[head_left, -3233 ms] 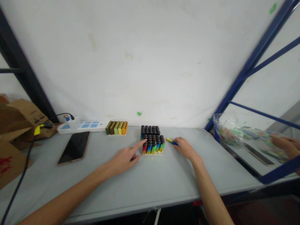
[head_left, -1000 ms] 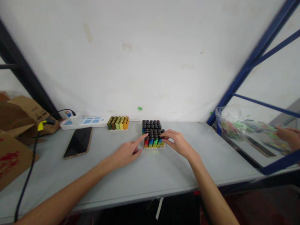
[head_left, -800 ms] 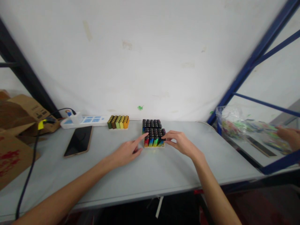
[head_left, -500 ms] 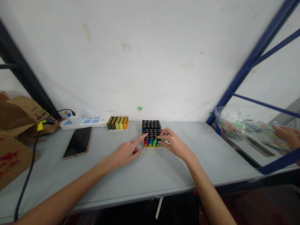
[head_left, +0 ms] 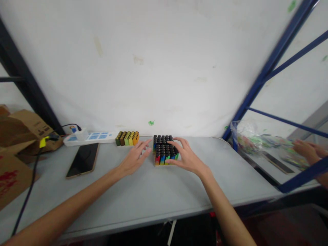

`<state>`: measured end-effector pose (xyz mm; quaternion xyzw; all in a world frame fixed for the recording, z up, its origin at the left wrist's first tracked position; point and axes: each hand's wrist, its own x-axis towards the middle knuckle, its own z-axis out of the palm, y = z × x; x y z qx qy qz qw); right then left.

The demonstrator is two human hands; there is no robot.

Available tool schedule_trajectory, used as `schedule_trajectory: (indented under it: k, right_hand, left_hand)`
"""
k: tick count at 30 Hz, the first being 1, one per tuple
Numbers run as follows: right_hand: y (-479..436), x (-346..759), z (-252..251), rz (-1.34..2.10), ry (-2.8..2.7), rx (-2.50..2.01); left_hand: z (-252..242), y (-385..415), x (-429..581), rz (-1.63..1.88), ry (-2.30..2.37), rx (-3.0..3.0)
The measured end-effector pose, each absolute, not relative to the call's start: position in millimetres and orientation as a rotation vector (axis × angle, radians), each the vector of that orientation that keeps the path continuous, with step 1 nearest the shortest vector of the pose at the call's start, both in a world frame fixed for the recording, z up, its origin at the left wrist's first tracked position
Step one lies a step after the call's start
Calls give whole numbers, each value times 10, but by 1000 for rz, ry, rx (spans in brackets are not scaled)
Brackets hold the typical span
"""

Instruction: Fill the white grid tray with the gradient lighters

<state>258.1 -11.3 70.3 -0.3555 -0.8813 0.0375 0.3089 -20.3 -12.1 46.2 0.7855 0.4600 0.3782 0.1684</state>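
Note:
Near the middle of the grey table stand two blocks of upright lighters with black tops, one behind the other. The front block (head_left: 161,159) shows red, blue and green bodies; the rear block (head_left: 163,138) sits against it. My right hand (head_left: 186,155) is at the right side of the front block, fingers spread, thumb low by its front and fingertips over its top; whether they touch cannot be made out. My left hand (head_left: 135,158) is apart from the blocks, to their left, fingers spread and holding nothing. Behind it is a block of yellow, green and brown pieces (head_left: 127,138).
A phone (head_left: 83,160) and a white power strip (head_left: 96,137) lie on the table (head_left: 153,194) at left, beside cardboard boxes (head_left: 15,171) and a black cable. At right, beyond a blue frame (head_left: 256,85), are plastic bags (head_left: 248,140) and another person's hands (head_left: 307,150).
My left hand has drawn back left from the lighters and its fingers have opened out. My right hand's fingers have spread wider around the front block. The view has shifted slightly.

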Motion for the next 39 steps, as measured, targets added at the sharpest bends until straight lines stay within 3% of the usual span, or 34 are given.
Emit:
schedule_trajectory:
  k: [4,7,18,34,39]
  right_hand:
    - [105,2386,527,35,-2384,-1027]
    - [231,2256,437,-1,-2386,-971]
    - [429,2228,325,-19,-2368,-873]
    - [477,2195,343,47,-2416,-815]
    - [410,2256,395,225,-2361,-827]
  left_hand:
    - [551,277,-85,1321,1211,2089]
    - [470,599,79,1457,1012,1556]
    - [27,951,651,1440,812,989]
    - [-25,933,577,1561,827,925]
    - [16,926,505,1477,857,959]
